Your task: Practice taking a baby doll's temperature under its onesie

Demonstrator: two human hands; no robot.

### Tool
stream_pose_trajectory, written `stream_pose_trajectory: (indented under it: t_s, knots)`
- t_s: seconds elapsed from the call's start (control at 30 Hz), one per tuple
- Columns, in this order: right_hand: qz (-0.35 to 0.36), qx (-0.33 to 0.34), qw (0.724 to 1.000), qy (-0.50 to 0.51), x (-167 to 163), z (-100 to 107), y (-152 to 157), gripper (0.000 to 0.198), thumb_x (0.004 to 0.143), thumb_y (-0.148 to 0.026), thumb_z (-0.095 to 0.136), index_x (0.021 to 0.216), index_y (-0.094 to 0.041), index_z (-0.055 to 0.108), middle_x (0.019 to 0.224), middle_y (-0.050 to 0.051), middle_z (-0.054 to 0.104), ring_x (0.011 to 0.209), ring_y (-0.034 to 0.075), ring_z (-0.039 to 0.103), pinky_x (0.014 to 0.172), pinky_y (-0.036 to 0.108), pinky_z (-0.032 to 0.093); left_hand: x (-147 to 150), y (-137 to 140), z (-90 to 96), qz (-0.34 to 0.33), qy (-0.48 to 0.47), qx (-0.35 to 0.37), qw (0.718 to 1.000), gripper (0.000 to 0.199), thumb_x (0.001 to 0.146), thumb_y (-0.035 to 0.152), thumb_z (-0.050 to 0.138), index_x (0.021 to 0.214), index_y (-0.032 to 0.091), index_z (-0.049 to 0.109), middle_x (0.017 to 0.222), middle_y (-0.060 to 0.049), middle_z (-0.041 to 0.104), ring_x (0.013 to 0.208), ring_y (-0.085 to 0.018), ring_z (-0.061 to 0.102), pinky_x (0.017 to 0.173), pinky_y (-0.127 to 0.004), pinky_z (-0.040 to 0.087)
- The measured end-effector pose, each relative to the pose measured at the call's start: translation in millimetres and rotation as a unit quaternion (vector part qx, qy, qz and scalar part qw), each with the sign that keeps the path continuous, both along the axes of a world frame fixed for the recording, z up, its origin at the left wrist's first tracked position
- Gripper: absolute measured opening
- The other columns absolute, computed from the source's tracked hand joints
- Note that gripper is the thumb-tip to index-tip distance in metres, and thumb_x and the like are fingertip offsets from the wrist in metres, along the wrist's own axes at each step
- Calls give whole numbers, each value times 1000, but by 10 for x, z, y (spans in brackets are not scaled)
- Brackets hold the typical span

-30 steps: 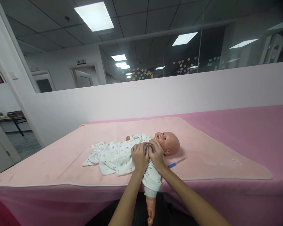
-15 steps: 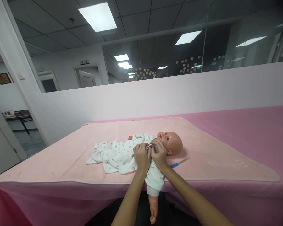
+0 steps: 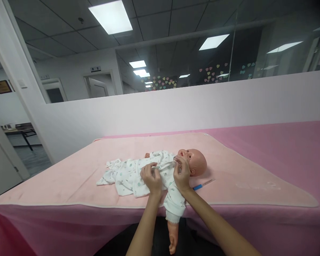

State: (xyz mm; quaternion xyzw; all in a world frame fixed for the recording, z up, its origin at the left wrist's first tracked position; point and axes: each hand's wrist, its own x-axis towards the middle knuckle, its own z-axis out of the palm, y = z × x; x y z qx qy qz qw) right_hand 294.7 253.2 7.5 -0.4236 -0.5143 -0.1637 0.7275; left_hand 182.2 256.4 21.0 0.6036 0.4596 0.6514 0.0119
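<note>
A baby doll [image 3: 198, 161] lies on its back with its head to the right, in a white patterned baby gown [image 3: 133, 169]. My left hand [image 3: 152, 179] is over its chest, fingers pinched on the front edge of the gown. By the doll's chin my right hand [image 3: 181, 173] is closed on the same edge near the neck. Between both hands a strip of the cloth edge is stretched taut. The doll's near arm [image 3: 173, 234] hangs past the table's front edge. Just right of my right wrist lies a thin stick with a blue end [image 3: 198, 186], perhaps a thermometer.
Under the doll is a peach mat [image 3: 242, 170] on a pink table cover [image 3: 296, 149]. A white half wall [image 3: 176, 110] with glass above stands behind. At the far left is a doorway with a dark table [image 3: 24, 132].
My hands have moved apart: the left has shifted left along the chest while the right stays near the chin. The gown's edge is now drawn straight between them.
</note>
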Motion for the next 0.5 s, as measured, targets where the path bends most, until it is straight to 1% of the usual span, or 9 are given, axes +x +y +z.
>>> stream_pose_trajectory:
  t_s: [0.1,0.2,0.37,0.5]
  knots:
    - [40,-38,997,-54,-11,17,-32,27,84,-17,37,105,-20,53,101,8,60,98,20,55,86,40,46,-9,-24,15,17,46,-34,998,22,71,13,43,80,23,61,85,-3,62,88,-22,51,83,-38,33]
    - [79,-86,985,-125,-28,40,-52,24,82,-19,43,104,-20,54,98,7,61,95,20,55,84,38,46,11,-39,19,21,87,-46,995,18,71,14,46,76,23,61,85,-3,61,87,-22,50,83,-39,32]
    - [74,-129,976,-157,-44,43,-43,9,78,-18,50,83,-19,57,82,4,61,82,19,54,74,33,44,26,-34,15,32,99,-53,993,12,70,15,48,70,22,58,79,-1,61,84,-20,49,81,-37,31]
    - [71,-133,976,-157,-45,34,-42,7,79,-18,48,77,-19,55,76,3,60,76,18,53,70,31,42,30,-34,28,33,106,-54,992,10,69,14,48,70,21,55,77,0,60,83,-20,49,80,-36,32]
